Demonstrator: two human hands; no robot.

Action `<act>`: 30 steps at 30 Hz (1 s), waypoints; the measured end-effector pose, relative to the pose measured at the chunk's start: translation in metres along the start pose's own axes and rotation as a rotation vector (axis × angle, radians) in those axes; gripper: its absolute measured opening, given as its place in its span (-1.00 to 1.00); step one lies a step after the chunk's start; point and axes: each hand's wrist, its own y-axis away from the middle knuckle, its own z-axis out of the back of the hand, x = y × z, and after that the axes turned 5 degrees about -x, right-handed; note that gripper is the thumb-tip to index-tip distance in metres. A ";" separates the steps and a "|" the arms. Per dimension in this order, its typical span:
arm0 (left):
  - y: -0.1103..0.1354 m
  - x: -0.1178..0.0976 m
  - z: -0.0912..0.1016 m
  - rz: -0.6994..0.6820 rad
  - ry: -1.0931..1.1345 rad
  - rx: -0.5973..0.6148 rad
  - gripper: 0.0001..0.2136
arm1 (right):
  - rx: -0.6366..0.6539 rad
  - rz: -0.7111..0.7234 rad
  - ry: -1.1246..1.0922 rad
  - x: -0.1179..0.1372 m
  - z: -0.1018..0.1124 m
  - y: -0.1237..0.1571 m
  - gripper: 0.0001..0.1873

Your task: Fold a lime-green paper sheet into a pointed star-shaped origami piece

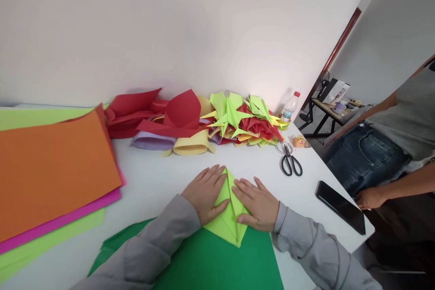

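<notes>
A lime-green folded paper piece [229,210], kite-shaped, lies on the white table [156,176], partly over a dark green sheet [217,263]. My left hand [205,192] lies flat on its left flap, fingers stretched out. Flat on the right flap rests my right hand [258,204], fingers extended toward the centre crease. Both hands press on the paper and grip nothing.
Stacked orange, pink and light green sheets [50,172] lie at left. A heap of folded red, yellow and green paper [210,120] sits by the wall. Scissors [290,161], a bottle [290,108] and a dark phone [340,206] are at right, where another person [390,145] stands.
</notes>
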 end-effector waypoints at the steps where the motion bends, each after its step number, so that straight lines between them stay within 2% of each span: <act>1: 0.000 0.000 0.000 -0.002 0.006 -0.007 -0.44 | -0.002 0.000 0.000 0.000 0.000 0.000 -0.22; 11: 0.002 0.002 -0.004 -0.019 -0.039 -0.055 -0.45 | -0.013 -0.013 -0.007 0.003 0.004 0.001 -0.25; 21: 0.004 0.002 -0.006 0.014 -0.003 -0.023 -0.45 | -0.010 -0.004 -0.005 0.002 0.002 0.000 -0.25; 30: 0.004 0.003 -0.008 0.015 -0.024 -0.053 -0.45 | -0.015 -0.014 -0.006 0.003 0.002 0.000 -0.27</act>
